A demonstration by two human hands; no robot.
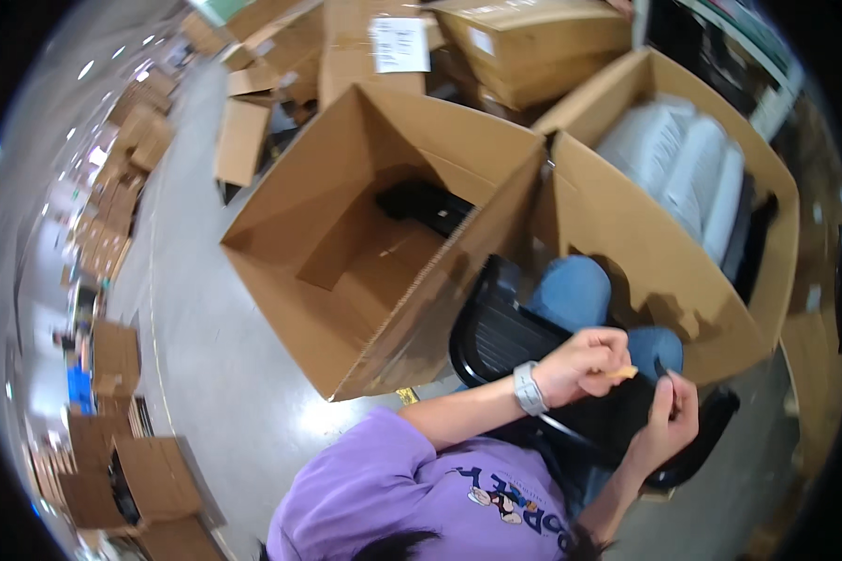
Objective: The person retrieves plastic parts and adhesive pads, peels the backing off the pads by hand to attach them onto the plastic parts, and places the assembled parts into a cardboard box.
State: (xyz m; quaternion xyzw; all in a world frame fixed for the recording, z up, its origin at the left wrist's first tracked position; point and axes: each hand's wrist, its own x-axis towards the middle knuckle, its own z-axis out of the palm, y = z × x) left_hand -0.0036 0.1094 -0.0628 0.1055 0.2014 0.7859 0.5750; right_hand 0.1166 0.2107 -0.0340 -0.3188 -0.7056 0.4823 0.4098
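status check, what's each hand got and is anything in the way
Left hand pinching small tan piece. Right hand pinching small dark piece. Nothing visible between hands; open carton ahead to the left.

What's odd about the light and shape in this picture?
In the head view, the right-hand box bows along its outer edge and shadows darken part of its near wall; also in the head view, glare whitens the floor beside the purple sleeve.

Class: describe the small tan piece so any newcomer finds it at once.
Start at the purple shirt and find the left hand, just past the pale watch. The small tan piece pokes from its grip, unlike the dark bit at the right hand.
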